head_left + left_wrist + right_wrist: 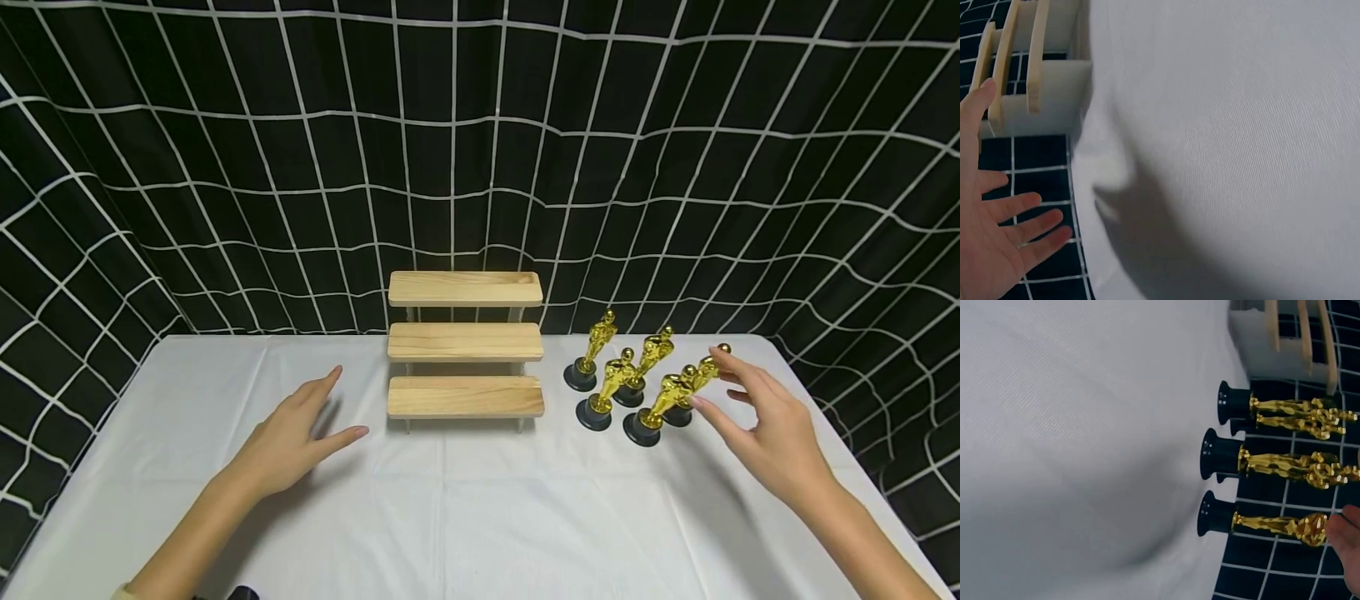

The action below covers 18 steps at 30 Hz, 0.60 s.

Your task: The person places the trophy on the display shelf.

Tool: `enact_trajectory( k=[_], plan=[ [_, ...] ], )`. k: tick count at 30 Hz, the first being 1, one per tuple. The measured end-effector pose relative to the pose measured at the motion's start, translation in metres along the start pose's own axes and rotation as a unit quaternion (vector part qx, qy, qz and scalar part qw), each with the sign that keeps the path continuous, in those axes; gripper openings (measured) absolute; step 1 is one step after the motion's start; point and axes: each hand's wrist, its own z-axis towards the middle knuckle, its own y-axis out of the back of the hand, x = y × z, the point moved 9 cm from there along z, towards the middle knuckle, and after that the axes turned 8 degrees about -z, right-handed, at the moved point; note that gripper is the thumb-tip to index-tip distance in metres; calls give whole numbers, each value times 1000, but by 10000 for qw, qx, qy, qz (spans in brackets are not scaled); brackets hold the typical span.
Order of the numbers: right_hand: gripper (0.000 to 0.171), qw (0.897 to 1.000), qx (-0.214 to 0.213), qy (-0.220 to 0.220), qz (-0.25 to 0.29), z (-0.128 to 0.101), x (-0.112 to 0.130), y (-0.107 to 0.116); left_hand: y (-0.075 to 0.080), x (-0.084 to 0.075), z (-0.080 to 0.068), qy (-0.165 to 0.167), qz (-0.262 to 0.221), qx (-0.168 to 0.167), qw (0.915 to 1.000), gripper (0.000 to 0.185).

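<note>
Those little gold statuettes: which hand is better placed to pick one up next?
The right hand, probably. Its open fingers already reach the gold statuettes, with a fingertip at the head of the nearest one. The left hand lies open on the white tablecloth, on the far side of the wooden stepped stand.

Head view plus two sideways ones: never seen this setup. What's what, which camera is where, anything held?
No machine here: a person's two bare hands. The wide picture comes from a camera on the head; the other two come from cameras on each wrist, so they look tilted. On the white tablecloth stands a three-step wooden shelf, and right of it five gold statuettes on black bases. The left hand is open, by the shelf, holding nothing. The right hand is open, its fingertips at the head of the nearest statuette; no grip shows.
</note>
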Motion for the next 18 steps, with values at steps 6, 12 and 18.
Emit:
enact_trajectory(
  k=[6, 12, 18],
  plan=[
    [70, 9993, 161, -184, 287, 5, 4, -6, -10, -5, 5, 12, -819, -163, 9965, 88],
    [64, 9960, 232, -547, 673, 8, 1, -11, -16, -7, 11, 102, -1679, -421, 9848, 74],
    [62, 9932, 199, -702, 904, 8, 1, -14, -23, -4, 17, 380, -2380, -528, 9691, 65]
  ],
)
